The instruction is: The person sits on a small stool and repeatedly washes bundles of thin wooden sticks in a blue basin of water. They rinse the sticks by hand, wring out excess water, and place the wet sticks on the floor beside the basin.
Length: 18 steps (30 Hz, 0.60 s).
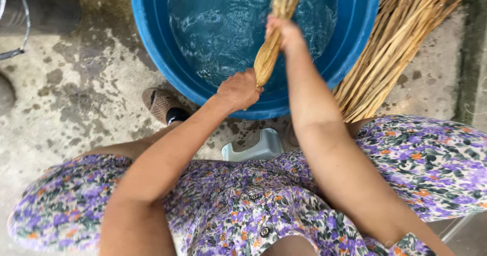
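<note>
Both the left hand point(239, 89) and the right hand point(282, 32) were clenched around a wet bundle of straw point(268, 53) over the blue basin point(152, 27), apparently mid-soak, while a dry pile point(401, 38) lay alongside, seemingly untreated.

Loose dry reed stalks point(401, 43), brown slipper point(161, 104), small grey stool point(253, 147)

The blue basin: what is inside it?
The blue basin holds rippling water and the straw bundle gripped by both hands. The basin's bottom is unclear.
</note>
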Each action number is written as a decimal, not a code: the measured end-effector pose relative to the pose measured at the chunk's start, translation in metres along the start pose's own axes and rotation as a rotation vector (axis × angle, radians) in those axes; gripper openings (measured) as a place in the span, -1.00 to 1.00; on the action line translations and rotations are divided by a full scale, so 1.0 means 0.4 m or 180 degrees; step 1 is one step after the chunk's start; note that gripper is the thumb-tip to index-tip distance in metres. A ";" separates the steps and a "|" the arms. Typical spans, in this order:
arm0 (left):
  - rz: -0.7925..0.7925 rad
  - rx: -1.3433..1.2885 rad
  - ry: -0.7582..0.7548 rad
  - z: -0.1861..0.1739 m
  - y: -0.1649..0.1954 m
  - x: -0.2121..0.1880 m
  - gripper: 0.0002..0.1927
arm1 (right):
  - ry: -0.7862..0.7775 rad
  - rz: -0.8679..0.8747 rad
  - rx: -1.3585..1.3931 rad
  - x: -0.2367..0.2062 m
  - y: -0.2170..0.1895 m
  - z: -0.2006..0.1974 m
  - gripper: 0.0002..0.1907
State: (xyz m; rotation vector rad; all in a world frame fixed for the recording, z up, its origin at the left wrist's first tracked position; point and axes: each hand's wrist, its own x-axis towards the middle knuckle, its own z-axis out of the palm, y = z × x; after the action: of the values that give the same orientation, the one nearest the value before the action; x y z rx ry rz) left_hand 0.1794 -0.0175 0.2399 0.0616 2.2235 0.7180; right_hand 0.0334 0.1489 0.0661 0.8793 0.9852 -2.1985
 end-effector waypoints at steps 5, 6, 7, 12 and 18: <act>-0.0622 -0.0053 -0.0467 -0.138 -0.038 -0.223 -0.50 | -0.0230 -0.0594 0.0621 -0.003 -0.184 -0.059 -0.60; -0.0122 -0.0219 0.0043 -0.164 -0.075 -0.244 -0.49 | -0.0154 -0.0619 0.0740 -0.018 -0.187 -0.056 -0.42; 0.0397 -0.0373 0.0556 -0.182 -0.111 -0.244 -0.49 | -0.0100 -0.0614 0.0843 -0.037 -0.174 -0.039 -0.23; -0.0531 -0.2133 0.0696 -0.155 -0.278 -0.081 -0.65 | -0.0671 -0.0521 -0.0112 -0.169 0.132 0.229 0.37; -0.0576 -0.1413 0.0205 0.043 -0.252 -0.022 -0.54 | -0.0443 -0.0117 -0.0832 -0.185 0.294 0.275 -0.55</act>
State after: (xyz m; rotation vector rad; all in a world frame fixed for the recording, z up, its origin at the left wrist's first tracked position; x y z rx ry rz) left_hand 0.2154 -0.0962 0.1848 -0.3824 2.0463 1.1031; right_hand 0.1263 0.0119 0.1287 0.5853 1.1940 -2.0686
